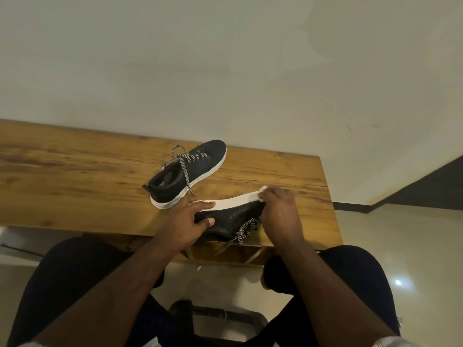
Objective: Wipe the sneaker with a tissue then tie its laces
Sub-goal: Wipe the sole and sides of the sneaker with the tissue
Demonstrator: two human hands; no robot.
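Black sneaker [233, 219] with white sole and zigzag laces [244, 230] lies tipped on its side at the wooden surface's [75, 176] near edge, left hand [186, 221] clasping its heel, right hand's [280, 211] grip bunched round a white tissue [262, 190] on the toe.

Bare wooden table [62, 176] stretches wide to the left, open to a hand. The second sneaker [190, 171] stands upright behind the left hand [185, 222], its loose lace [184, 171] trailing toward the tipped sneaker [230, 221] and crossing the narrow gap between them. Right of the right hand [279, 209], a short strip of tabletop stays free up to the edge.
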